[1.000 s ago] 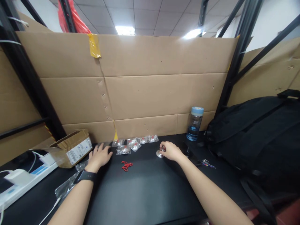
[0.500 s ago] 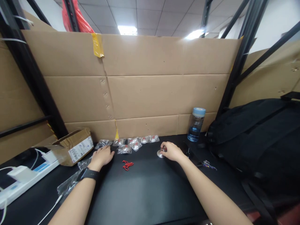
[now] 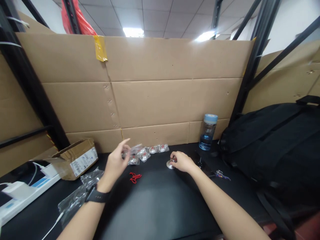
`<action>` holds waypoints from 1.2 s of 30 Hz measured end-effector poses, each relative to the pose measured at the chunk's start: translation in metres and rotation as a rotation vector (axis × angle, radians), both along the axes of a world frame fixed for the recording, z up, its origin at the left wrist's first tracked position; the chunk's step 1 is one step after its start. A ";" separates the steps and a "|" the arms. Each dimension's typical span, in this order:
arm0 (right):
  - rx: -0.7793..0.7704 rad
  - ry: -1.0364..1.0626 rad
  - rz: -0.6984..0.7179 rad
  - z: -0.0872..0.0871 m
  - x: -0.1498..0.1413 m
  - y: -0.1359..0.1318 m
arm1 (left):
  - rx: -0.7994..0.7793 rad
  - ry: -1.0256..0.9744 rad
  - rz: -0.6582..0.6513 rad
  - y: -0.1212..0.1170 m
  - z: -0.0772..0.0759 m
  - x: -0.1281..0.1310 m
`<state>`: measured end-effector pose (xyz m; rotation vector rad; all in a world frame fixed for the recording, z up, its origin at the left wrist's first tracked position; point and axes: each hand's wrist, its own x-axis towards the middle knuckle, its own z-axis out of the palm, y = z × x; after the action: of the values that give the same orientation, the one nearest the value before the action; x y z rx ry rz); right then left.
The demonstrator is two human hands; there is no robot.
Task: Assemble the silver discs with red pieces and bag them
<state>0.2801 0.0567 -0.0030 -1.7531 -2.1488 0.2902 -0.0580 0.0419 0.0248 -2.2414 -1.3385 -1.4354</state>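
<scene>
My left hand (image 3: 116, 162) is raised above the black table (image 3: 155, 206), fingers pinching a small clear plastic packet (image 3: 135, 149) that holds a silver piece. Several more such packets (image 3: 152, 150) lie in a row along the cardboard wall. My right hand (image 3: 182, 161) rests on the table, its fingers closed on a small round silver metal part (image 3: 170, 163). A small red cord piece (image 3: 135, 177) lies on the table between my two hands. A black watch is on my left wrist.
A blue-capped bottle (image 3: 207, 131) stands at the back right beside a large black backpack (image 3: 275, 146). An open cardboard box (image 3: 75, 158), empty plastic bags (image 3: 75, 196) and a white power strip (image 3: 22, 196) lie at the left. Keys (image 3: 220, 174) lie near the backpack.
My left hand has lifted off the table with one clear packet pinched in its fingers. My right hand has stayed on the silver part.
</scene>
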 end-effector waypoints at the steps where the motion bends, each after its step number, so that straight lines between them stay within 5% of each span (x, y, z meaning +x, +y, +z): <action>1: 0.000 -0.001 0.001 0.000 0.000 0.000 | -0.038 0.007 -0.075 -0.005 -0.003 0.013; 5: -0.001 -0.007 0.003 0.000 0.000 0.000 | -0.224 0.312 -0.409 -0.026 -0.018 0.059; 11: 0.010 -0.013 0.004 -0.001 -0.001 0.000 | -0.460 0.423 -0.619 -0.041 -0.024 0.080; 16: 0.018 -0.018 0.021 -0.002 -0.001 -0.001 | -0.517 0.373 -0.643 -0.039 -0.021 0.076; 22: 0.016 -0.023 0.036 -0.001 -0.003 -0.002 | -0.550 0.039 -0.563 -0.034 -0.024 0.075; 26: 0.013 -0.027 0.030 -0.002 -0.003 -0.002 | -0.803 -0.374 -0.660 -0.025 -0.030 0.074; 28: 0.012 -0.026 0.032 -0.002 -0.003 -0.002 | -0.891 -0.409 -0.634 -0.019 -0.035 0.070; 30: 0.009 -0.024 0.036 -0.002 -0.003 -0.002 | -0.836 -0.260 -0.528 -0.014 -0.043 0.065; 36: -0.003 -0.032 0.031 0.001 -0.004 -0.005 | -0.322 0.224 -0.236 -0.011 -0.050 0.059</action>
<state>0.2757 0.0520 -0.0020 -1.7392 -2.2006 0.2758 0.0008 0.0313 -0.0249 -2.7502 -1.3476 -1.0444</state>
